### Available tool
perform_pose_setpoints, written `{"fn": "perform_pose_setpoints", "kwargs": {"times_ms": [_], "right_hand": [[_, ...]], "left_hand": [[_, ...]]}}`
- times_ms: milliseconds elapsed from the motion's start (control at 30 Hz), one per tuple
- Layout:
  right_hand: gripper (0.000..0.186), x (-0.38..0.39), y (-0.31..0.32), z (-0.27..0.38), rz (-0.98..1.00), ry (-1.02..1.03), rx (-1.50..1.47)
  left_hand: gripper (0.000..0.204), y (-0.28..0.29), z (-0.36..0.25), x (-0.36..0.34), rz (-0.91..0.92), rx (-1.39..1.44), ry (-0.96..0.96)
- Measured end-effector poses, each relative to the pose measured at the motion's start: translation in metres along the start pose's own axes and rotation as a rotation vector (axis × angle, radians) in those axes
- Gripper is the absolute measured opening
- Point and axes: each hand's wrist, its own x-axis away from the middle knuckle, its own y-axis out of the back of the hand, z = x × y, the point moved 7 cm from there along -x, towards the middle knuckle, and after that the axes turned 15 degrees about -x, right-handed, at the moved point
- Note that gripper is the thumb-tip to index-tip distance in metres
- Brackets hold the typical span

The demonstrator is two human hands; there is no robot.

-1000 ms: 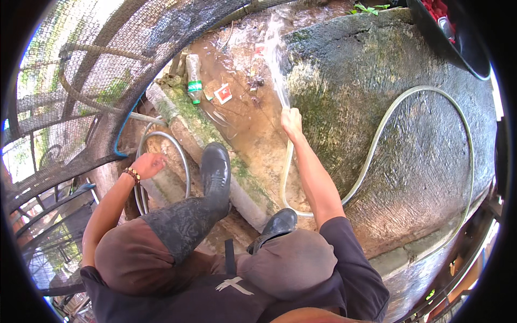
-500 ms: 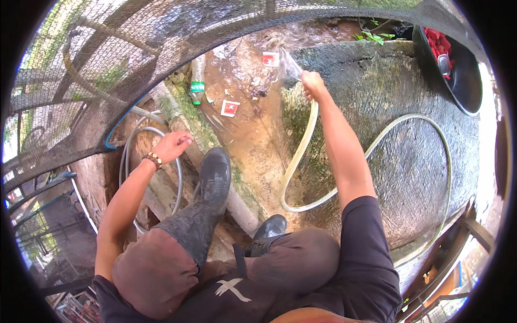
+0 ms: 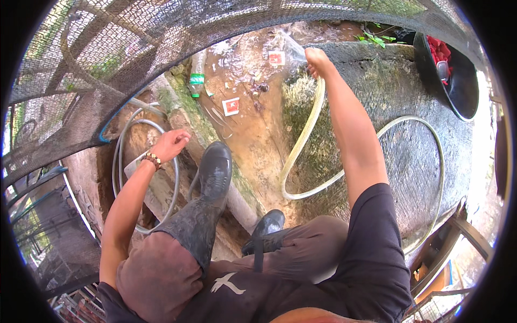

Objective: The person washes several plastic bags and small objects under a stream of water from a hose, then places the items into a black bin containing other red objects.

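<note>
My right hand (image 3: 319, 62) grips a pale, clear-walled hose (image 3: 302, 142) close to its end, with the arm stretched forward. Water sprays (image 3: 292, 47) from that end toward the wet brown ground. Just left of the spray lies a small red-and-white packet (image 3: 277, 58), and a second packet (image 3: 231, 106) lies nearer to me. My left hand (image 3: 171, 144) hangs over the coils of a grey hose (image 3: 176, 183), its fingers curled in loosely with nothing seen in them. A clear plastic bottle with a green label (image 3: 197, 78) lies along the concrete curb.
A wet concrete slab (image 3: 388, 91) spreads to the right, with the hose looping across it. At its far right corner a black tub (image 3: 463, 89) holds red things. Dark netting (image 3: 124, 59) hangs at the left and front. My rubber boots (image 3: 215, 171) flank the concrete curb (image 3: 242, 207).
My right hand has moved forward and slightly right with the hose end, and the hose's bend below it has shifted. My left hand stays nearly in place.
</note>
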Motion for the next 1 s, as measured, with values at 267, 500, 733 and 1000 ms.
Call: {"fn": "perform_pose_setpoints", "kwargs": {"times_ms": [267,500,733,1000], "right_hand": [[0.028,0.012,-0.016,0.036,0.092,-0.031,0.029],[0.024,0.022,-0.024,0.047,0.089,-0.071,0.045],[0.024,0.037,-0.035,0.052,0.124,-0.018,0.07],[0.028,0.064,-0.055,0.051,0.167,0.036,0.029]], "left_hand": [[0.02,0.002,-0.003,-0.003,-0.001,-0.068,-0.023],[0.018,0.008,-0.005,-0.022,-0.058,-0.087,-0.023],[0.016,0.006,-0.032,-0.045,-0.152,-0.079,-0.143],[0.016,0.01,-0.052,-0.047,-0.113,-0.137,-0.137]]}}
